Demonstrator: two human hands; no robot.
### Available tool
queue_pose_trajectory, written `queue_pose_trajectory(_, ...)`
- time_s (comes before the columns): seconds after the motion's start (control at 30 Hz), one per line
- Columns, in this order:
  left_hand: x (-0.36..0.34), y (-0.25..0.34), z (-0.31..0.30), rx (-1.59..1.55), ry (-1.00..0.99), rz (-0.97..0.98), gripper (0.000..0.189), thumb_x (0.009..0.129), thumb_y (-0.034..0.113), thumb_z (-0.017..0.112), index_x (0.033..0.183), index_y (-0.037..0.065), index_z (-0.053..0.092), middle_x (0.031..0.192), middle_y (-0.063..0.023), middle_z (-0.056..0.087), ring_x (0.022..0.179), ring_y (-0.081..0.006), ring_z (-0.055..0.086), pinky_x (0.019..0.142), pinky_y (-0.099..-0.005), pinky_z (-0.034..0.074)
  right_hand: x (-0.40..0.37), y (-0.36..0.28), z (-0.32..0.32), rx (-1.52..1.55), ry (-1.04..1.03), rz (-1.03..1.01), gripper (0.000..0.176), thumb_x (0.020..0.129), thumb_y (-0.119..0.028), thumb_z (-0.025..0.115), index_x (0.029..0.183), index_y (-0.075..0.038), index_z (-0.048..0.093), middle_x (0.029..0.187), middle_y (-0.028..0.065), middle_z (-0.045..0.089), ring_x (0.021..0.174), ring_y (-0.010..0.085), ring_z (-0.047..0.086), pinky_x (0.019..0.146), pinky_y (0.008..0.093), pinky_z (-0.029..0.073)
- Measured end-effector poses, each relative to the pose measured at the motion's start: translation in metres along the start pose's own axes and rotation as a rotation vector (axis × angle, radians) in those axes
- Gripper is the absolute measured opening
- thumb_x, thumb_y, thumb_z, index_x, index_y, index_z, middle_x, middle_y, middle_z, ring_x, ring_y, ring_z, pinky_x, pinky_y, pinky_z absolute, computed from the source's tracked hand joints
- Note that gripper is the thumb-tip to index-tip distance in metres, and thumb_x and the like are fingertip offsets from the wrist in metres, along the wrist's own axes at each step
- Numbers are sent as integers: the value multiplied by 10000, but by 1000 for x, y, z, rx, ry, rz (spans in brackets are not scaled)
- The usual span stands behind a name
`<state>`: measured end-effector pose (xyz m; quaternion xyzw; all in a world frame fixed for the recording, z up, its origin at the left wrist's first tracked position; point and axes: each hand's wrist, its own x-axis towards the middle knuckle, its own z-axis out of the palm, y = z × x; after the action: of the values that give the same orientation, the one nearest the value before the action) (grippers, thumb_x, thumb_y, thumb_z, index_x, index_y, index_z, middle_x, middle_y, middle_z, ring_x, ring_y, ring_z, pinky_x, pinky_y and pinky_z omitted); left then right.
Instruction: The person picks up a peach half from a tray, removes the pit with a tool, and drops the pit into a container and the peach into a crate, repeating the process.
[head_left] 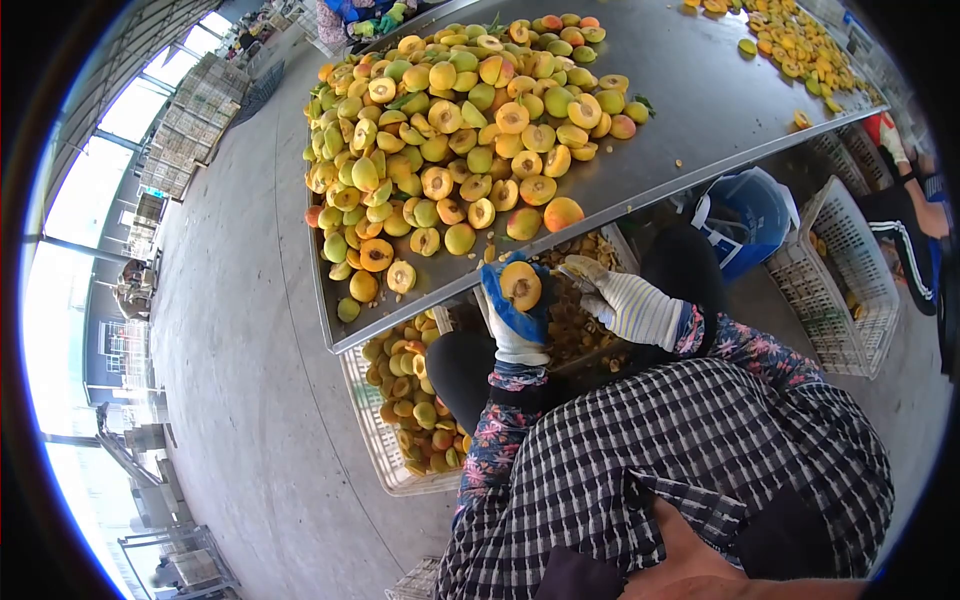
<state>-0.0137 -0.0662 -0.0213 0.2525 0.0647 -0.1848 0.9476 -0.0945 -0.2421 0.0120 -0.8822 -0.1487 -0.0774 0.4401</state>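
Note:
My left hand [513, 325], in a white glove with blue coating, holds a peach half [521, 286] with its cut face up and a brown hollow in the middle. Just to the right is my right hand [630, 305] in a striped white glove, fingers curled together; whatever they may hold is hidden. Both hands are over my lap by the near edge of the metal table [660, 170]. On it lies a large heap of whole and halved peaches [440, 130]. Brown pits [580, 325] lie in a container below my hands.
A white crate [395, 470] of peach halves stands under the table on the left. To the right are a blue bucket [745, 220] and a pale crate [840, 275]. More cut fruit [800, 55] covers the table's far right. Other people's gloved hands show at the edges.

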Motion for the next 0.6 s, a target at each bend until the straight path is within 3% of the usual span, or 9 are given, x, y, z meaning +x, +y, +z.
queue_pose_trajectory(0.07,1,-6,-2,146,22,78,410,1022,444,466,1176,75,553,1065,-68,618,984,-212,613,874,-365,542,-1,6,3,-12,-18,8,562,928,-50,573,1442,-72,348,1172,196,624,1017,362,629,938,389,501)
queue_pose_trajectory(0.17,-1,-1,-1,-35,8,-56,436,1015,465,471,1177,71,565,1065,-65,625,980,-217,615,856,-367,543,0,19,12,186,-41,88,560,925,-36,577,1437,-67,351,1168,195,620,1006,353,631,941,380,498)
queue_pose_trajectory(0.27,-11,5,6,192,-3,-192,452,1011,474,472,1177,66,573,1061,-65,631,974,-221,618,846,-370,543,-1,21,10,23,-32,65,562,924,-31,583,1433,-63,349,1140,195,623,986,348,630,925,372,499)
queue_pose_trajectory(0.3,-7,0,3,100,51,-168,467,1009,477,472,1191,60,578,1056,-70,637,965,-219,621,835,-371,547,-1,18,8,-109,-26,33,562,924,-30,584,1432,-62,347,1127,195,625,978,347,629,917,369,500)
queue_pose_trajectory(0.4,-5,0,9,13,81,6,480,1003,481,480,1205,56,578,1060,-78,640,953,-215,625,830,-374,551,4,-3,-2,-115,161,50,550,922,-53,602,1418,-56,363,1066,197,640,931,349,638,866,372,510)
queue_pose_trajectory(0.53,-12,5,16,64,44,-52,351,987,269,565,1253,41,544,1091,-80,634,1024,-206,617,876,-352,550,4,-10,-7,-33,19,145,356,904,-146,655,1185,-25,472,933,161,663,838,347,673,740,398,537)
queue_pose_trajectory(0.57,-12,2,15,413,-53,151,359,959,196,590,1274,36,528,1103,-84,631,1044,-203,613,889,-346,545,6,-20,-9,-113,-22,137,275,911,-191,649,1057,-19,491,884,155,663,803,353,676,699,410,540)
queue_pose_trajectory(0.6,-13,-4,13,759,-151,358,390,931,122,616,1295,31,512,1115,-87,628,1064,-200,608,901,-340,541,6,-25,-9,-143,-36,136,270,906,-192,657,1050,-26,499,880,156,663,791,358,672,685,412,537)
